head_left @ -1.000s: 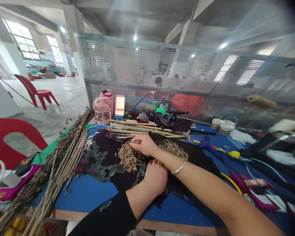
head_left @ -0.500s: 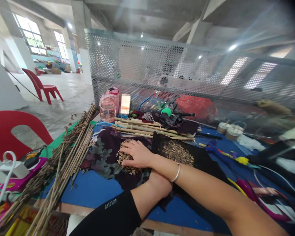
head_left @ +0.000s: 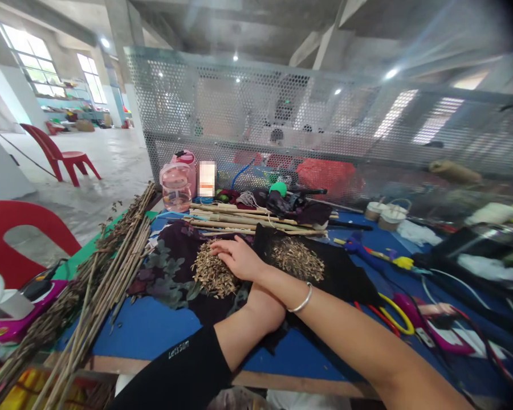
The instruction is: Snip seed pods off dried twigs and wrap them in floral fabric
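My right hand [head_left: 237, 257] reaches across from the right, a silver bangle on its wrist. Its fingers are stretched out and slightly bent, resting on the upper right side of a pile of dry brown husks or seed pods [head_left: 214, 276]. That pile lies on a dark floral cloth [head_left: 166, 267]. Under the right forearm crosses my left arm in a black sleeve; only the back and wrist of my left hand [head_left: 268, 307] show, its fingers hidden. A second dry pile [head_left: 299, 259] lies on a black cloth [head_left: 350, 279] just to the right.
Bundled dry stalks [head_left: 111, 256] lie along the table's left side. Behind the piles are bamboo sticks [head_left: 248, 219], a clear plastic jug [head_left: 177, 188] and a green ball [head_left: 277, 189]. A perforated metal screen [head_left: 239, 114] stands at the back. Cables and a magenta power strip [head_left: 444, 336] sit at right.
My right hand has drawn back to the right and lifted off the middle of the left pile, uncovering more of it. The whole view has shifted slightly.
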The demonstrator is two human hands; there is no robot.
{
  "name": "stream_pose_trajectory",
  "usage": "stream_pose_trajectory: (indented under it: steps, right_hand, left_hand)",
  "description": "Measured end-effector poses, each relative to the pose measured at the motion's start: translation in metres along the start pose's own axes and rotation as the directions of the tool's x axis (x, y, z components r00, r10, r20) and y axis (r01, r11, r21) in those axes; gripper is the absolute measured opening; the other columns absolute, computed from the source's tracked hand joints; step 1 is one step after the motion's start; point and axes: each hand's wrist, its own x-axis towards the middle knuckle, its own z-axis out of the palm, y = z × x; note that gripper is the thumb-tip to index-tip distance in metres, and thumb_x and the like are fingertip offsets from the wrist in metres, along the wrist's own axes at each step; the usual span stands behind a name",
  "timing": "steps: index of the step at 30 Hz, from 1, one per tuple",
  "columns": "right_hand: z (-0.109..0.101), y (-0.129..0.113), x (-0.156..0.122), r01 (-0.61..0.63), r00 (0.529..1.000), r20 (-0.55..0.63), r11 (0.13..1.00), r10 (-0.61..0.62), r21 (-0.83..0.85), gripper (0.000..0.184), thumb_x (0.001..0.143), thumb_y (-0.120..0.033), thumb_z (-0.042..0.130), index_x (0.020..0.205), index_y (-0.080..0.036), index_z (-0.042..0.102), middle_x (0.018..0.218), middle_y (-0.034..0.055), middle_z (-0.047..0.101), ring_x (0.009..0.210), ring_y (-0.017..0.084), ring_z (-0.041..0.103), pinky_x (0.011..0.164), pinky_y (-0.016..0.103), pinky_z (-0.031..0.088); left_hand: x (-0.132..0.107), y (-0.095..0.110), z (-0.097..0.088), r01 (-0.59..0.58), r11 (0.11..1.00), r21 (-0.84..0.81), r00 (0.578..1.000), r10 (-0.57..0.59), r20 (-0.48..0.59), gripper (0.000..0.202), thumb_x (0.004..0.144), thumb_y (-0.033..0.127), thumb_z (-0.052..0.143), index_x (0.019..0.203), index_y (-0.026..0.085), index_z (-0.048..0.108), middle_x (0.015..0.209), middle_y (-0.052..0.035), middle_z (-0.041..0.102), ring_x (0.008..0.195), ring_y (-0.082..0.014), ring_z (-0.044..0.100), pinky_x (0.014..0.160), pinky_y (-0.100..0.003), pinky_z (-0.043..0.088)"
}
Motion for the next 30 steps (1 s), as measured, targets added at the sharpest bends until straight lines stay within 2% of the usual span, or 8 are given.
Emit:
stream_pose_trajectory:
  steps: [5, 9, 11, 14, 17, 19, 25, 30]
  right_hand:
    - [-0.013, 0.004, -0.016, 0.062, 0.981, -0.182, 0.997, -0.068, -0.039, 0.026, 0.08, -0.043, 0.058, 0.095, -0.023, 0.065, 0.103, 0.0036, 0.067, 0.106, 0.02, 0.055, 0.096, 0.036, 0.034]
    - [-0.047, 0.038, -0.054, -0.153, 0.905, -0.39, 0.986, 0.169, 0.071, 0.035, 0.087, -0.046, 0.042, 0.096, -0.021, 0.066, 0.098, 0.0037, 0.068, 0.093, 0.018, 0.061, 0.084, 0.029, 0.044]
    - [-0.064, 0.066, -0.081, -0.323, 0.813, -0.489, 0.944, 0.316, 0.074, 0.04, 0.087, -0.047, 0.039, 0.106, -0.02, 0.061, 0.103, 0.0052, 0.067, 0.093, 0.019, 0.061, 0.084, 0.032, 0.045]
    - [-0.08, 0.108, -0.121, -0.573, 0.724, -0.532, 0.812, 0.439, -0.111, 0.054, 0.086, -0.05, 0.037, 0.125, -0.015, 0.048, 0.127, 0.0134, 0.052, 0.117, 0.025, 0.047, 0.098, 0.041, 0.035]
    - [-0.078, 0.133, -0.141, -0.784, 0.611, -0.494, 0.557, 0.618, -0.273, 0.07, 0.084, -0.056, 0.036, 0.134, -0.006, 0.035, 0.137, 0.0216, 0.038, 0.128, 0.033, 0.033, 0.103, 0.053, 0.022]
    - [-0.07, 0.136, -0.14, -0.776, 0.631, -0.437, 0.528, 0.641, -0.345, 0.074, 0.084, -0.057, 0.033, 0.136, -0.005, 0.031, 0.139, 0.0225, 0.034, 0.13, 0.034, 0.029, 0.104, 0.055, 0.019]
    - [-0.059, 0.122, -0.107, -0.457, 0.881, -0.238, 0.865, 0.408, -0.207, 0.07, 0.087, -0.059, 0.023, 0.139, -0.012, 0.029, 0.144, 0.0136, 0.03, 0.133, 0.023, 0.026, 0.11, 0.04, 0.021]
    - [-0.079, 0.134, -0.106, -0.531, 0.802, -0.341, 0.846, 0.49, -0.035, 0.067, 0.088, -0.059, 0.018, 0.137, -0.017, 0.035, 0.141, 0.0101, 0.037, 0.131, 0.022, 0.031, 0.109, 0.041, 0.023]
  left_hand:
    - [-0.001, 0.001, -0.01, -0.063, 0.998, 0.026, 0.998, 0.062, 0.003, 0.046, 0.087, 0.015, 0.034, 0.133, 0.012, 0.042, 0.136, -0.0101, 0.044, 0.124, -0.0292, 0.039, 0.106, -0.044, 0.029]
    - [0.0, 0.002, -0.026, 0.015, 0.998, -0.065, 0.999, -0.017, -0.032, 0.036, 0.085, 0.024, 0.043, 0.119, 0.017, 0.053, 0.118, -0.0105, 0.055, 0.111, -0.0258, 0.048, 0.096, -0.042, 0.039]
    - [0.0, 0.002, -0.031, 0.027, 0.995, -0.101, 0.998, -0.033, -0.057, 0.033, 0.084, 0.027, 0.046, 0.115, 0.019, 0.054, 0.114, -0.0092, 0.055, 0.109, -0.0236, 0.048, 0.094, -0.04, 0.041]
    - [-0.001, 0.002, -0.033, 0.008, 0.994, -0.112, 0.998, -0.015, -0.061, 0.031, 0.084, 0.025, 0.047, 0.114, 0.019, 0.054, 0.112, -0.0091, 0.054, 0.11, -0.0227, 0.046, 0.094, -0.039, 0.04]
    - [-0.001, 0.002, -0.03, 0.007, 0.993, -0.119, 0.998, -0.015, -0.065, 0.03, 0.084, 0.025, 0.047, 0.112, 0.019, 0.054, 0.111, -0.0091, 0.053, 0.11, -0.023, 0.046, 0.094, -0.039, 0.039]
    - [0.0, 0.001, -0.028, 0.008, 0.993, -0.121, 0.997, -0.017, -0.07, 0.03, 0.083, 0.025, 0.047, 0.112, 0.019, 0.054, 0.111, -0.0089, 0.053, 0.11, -0.0233, 0.046, 0.094, -0.039, 0.039]
    - [0.0, 0.001, -0.028, 0.009, 0.993, -0.119, 0.997, -0.018, -0.072, 0.03, 0.083, 0.024, 0.047, 0.111, 0.018, 0.055, 0.112, -0.0091, 0.053, 0.108, -0.0237, 0.047, 0.094, -0.039, 0.04]
    - [-0.001, 0.001, -0.03, 0.008, 0.991, -0.132, 0.998, -0.016, -0.059, 0.03, 0.083, 0.024, 0.047, 0.112, 0.019, 0.054, 0.112, -0.0089, 0.053, 0.109, -0.0234, 0.047, 0.094, -0.04, 0.039]
